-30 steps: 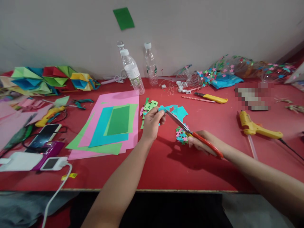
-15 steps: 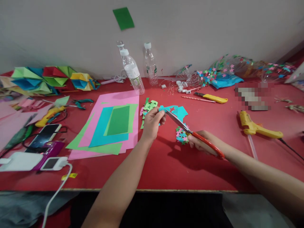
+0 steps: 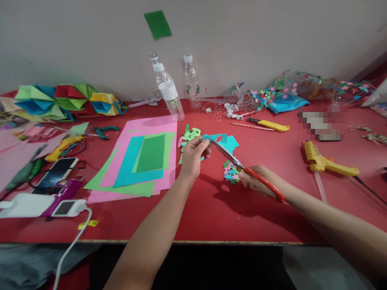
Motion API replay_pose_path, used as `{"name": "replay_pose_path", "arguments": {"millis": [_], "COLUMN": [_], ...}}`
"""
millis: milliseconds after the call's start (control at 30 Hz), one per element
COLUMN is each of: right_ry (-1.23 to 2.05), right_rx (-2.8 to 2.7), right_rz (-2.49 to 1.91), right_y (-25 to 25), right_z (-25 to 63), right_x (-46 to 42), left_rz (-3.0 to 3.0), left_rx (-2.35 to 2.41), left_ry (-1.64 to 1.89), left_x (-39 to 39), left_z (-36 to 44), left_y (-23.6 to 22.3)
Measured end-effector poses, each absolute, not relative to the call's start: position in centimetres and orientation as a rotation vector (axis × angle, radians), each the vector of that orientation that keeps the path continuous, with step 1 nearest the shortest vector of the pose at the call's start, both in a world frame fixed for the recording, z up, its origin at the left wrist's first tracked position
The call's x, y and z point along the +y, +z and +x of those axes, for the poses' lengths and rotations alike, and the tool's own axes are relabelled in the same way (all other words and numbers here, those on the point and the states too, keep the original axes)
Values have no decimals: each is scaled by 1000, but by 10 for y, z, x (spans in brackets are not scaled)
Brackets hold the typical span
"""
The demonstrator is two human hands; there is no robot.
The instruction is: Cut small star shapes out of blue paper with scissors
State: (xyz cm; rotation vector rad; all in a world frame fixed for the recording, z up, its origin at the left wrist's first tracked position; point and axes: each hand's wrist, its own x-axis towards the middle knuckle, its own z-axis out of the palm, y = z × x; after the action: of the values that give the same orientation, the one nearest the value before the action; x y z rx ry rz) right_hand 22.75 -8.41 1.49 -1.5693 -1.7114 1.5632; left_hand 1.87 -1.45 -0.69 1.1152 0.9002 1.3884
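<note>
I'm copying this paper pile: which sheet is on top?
The small dark-green paper rectangle, left of the left hand: uncovered, unlike the larger coloured sheets beneath.

Back edge of the red bench (image 3: 205, 221): clear bottles (image 3: 192, 86) with white caps stood near the wall (image 3: 242, 36); green square (image 3: 157, 24) on it, higher up. Back left corner held folded paper shapes (image 3: 71, 96), several colours; pliers (image 3: 105, 132) lay nearby. Toward front left corner: dark-screened phone (image 3: 59, 171), purple case (image 3: 69, 188) just beside, white cable (image 3: 89, 214) hanging over the front edge. Toward right edge, a yellow glue gun (image 3: 328, 163) lay corded; nearer the back, a yellow cutter (image 3: 273, 125), striped stick (image 3: 253, 126) beside it, and a blue bag (image 3: 288, 103).
</note>
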Motion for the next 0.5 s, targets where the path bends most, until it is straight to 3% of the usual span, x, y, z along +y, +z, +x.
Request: {"name": "replay_pose_path", "arguments": {"millis": [500], "right_ry": [1606], "right_rx": [-1790], "right_rz": [-1495], "right_y": [2], "right_z": [238], "right_x": [-80], "left_rz": [1224], "left_rx": [957], "left_ry": [1387], "left_x": [-13], "left_z": [16], "left_y": [-7]}}
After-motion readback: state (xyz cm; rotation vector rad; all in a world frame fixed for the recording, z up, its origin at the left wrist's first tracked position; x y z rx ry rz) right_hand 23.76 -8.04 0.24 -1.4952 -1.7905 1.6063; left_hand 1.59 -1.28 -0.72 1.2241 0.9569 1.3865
